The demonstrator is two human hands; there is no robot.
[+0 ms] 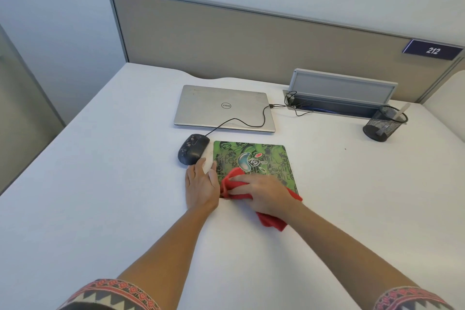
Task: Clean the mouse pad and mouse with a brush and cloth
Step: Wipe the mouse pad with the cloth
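1. Green rectangular mouse pad w/ printed swirl pattern (264, 156) lies flat at mid-desk, long side facing the person
2. Red fabric cloth (232, 178) sits bunched on pad's near-left part; one end trails off the near edge onto the desk
3. R hand (264, 191) is palm-down on the cloth, fingers stretched out toward the left and pressing it onto the pad, not curled round it
4. L hand (201, 184) is flat on the desk, fingers relaxed and holding nothing; thumb is at pad's left edge
5. Black corded computer mouse (193, 148) sits off the pad, just beside its far-left corner; L fingertips are just beside its near end, contact unclear
6. Thin black cable (236, 121) runs from the mouse across the closed silver laptop (224, 108) behind the pad
7. Far right: black mesh pen cup (382, 126) w/ a pale stick-like item (401, 111) in it; can't tell what it is
8. Grey open-lid cable tray (339, 98) sits behind the cup
9. All on a white desk (100, 184); beige divider panel (226, 40) at back w/ dark sign "212" (432, 50)
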